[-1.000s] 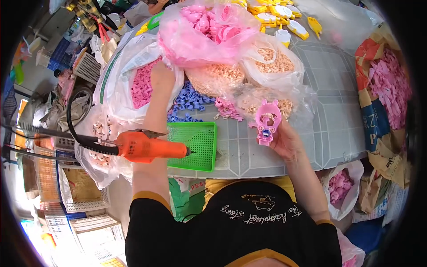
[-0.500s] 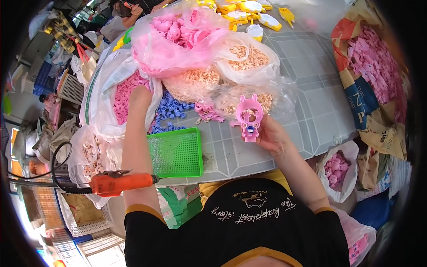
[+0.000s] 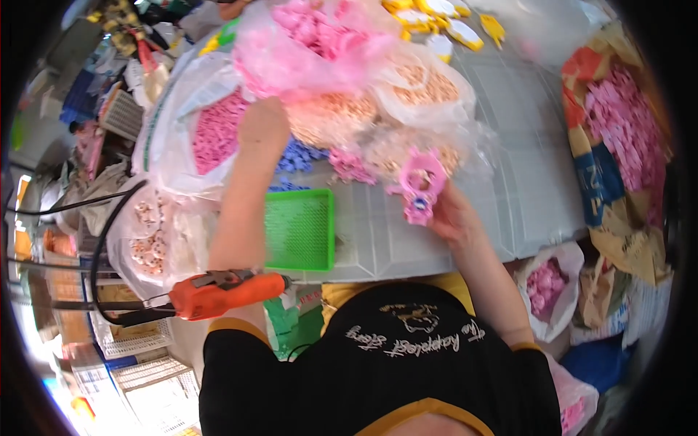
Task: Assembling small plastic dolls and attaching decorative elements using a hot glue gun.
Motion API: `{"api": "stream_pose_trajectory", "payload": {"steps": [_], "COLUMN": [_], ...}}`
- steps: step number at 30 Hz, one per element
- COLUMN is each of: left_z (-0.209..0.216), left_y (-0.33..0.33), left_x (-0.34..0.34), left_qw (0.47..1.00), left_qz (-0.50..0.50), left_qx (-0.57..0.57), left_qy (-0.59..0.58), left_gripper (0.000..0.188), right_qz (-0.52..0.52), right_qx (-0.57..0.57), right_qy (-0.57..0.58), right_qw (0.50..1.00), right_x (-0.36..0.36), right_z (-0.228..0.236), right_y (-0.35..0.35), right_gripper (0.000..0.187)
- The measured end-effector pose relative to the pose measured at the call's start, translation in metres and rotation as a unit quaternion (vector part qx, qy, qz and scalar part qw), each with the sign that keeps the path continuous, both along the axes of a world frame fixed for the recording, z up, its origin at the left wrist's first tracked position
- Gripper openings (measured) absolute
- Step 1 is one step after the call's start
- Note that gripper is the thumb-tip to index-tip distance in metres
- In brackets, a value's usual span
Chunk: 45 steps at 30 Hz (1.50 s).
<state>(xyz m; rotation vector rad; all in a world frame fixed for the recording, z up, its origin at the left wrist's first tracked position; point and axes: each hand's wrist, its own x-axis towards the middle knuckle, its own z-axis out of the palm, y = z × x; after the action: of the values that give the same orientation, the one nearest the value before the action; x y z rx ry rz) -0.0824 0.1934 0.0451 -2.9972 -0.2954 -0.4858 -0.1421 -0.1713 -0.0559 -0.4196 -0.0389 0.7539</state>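
Observation:
My right hand [image 3: 452, 219] is closed on a pink plastic toy shell [image 3: 422, 186] over the near table. The shell has ears on top, a round opening, and a small blue-and-white part low down. Off to the left, my left hand [image 3: 264, 122] is over the edge of a white bag [image 3: 166, 120] of small pink parts [image 3: 219, 128]. Its fingers are hidden and smeared by motion. Small blue parts [image 3: 302, 158] lie just right of that wrist, with loose pink parts [image 3: 352, 166] beyond. An orange electric screwdriver [image 3: 229, 294] hangs across my left upper arm.
A green tray [image 3: 299, 231] sits at the table's near edge. Bags of beige parts [image 3: 331, 116] and a pink bag [image 3: 254, 62] stand behind. Yellow-and-white pieces [image 3: 464, 34] lie at the back. Right of the table, a paper sack [image 3: 600, 171] holds pink parts.
My left hand has come out of the bag of pink parts and moved right. The view has shifted slightly. My right hand still holds the pink toy shell.

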Motion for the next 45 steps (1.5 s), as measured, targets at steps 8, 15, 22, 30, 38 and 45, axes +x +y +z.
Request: {"api": "stream_pose_trajectory", "payload": {"steps": [8, 15, 22, 30, 38, 45], "left_z": [-0.002, -0.001, 0.023, 0.008, -0.059, 0.014], "left_y": [-0.012, 0.034, 0.155, 0.271, 0.321, 0.219], "left_x": [-0.021, -0.051, -0.189, -0.319, -0.318, -0.243], "left_qw": [0.996, 0.960, 0.910, 0.872, 0.914, 0.907], "left_qz": [-0.048, -0.030, 0.032, 0.482, 0.300, 0.213], "left_qx": [-0.065, 0.111, 0.036, -0.055, 0.257, 0.149], "left_qy": [-0.046, -0.256, -0.412, 0.068, 0.087, -0.331], "left_gripper": [0.025, 0.033, 0.020, 0.035, 0.041, 0.043], "right_qz": [0.038, -0.045, 0.070, 0.052, 0.062, 0.058], "right_qx": [-0.017, 0.003, 0.084, 0.027, 0.005, 0.020], "right_qy": [-0.032, 0.047, -0.026, -0.017, 0.024, 0.032], "right_qw": [0.999, 0.998, 0.994, 0.998, 0.998, 0.998], "right_x": [0.014, 0.002, 0.004, -0.004, -0.008, 0.003], "right_z": [-0.002, -0.020, -0.031, -0.023, -0.020, -0.003], "right_y": [0.013, 0.001, 0.003, -0.002, 0.009, 0.015], "right_gripper": [0.057, 0.057, 0.059, 0.061, 0.053, 0.056]}}
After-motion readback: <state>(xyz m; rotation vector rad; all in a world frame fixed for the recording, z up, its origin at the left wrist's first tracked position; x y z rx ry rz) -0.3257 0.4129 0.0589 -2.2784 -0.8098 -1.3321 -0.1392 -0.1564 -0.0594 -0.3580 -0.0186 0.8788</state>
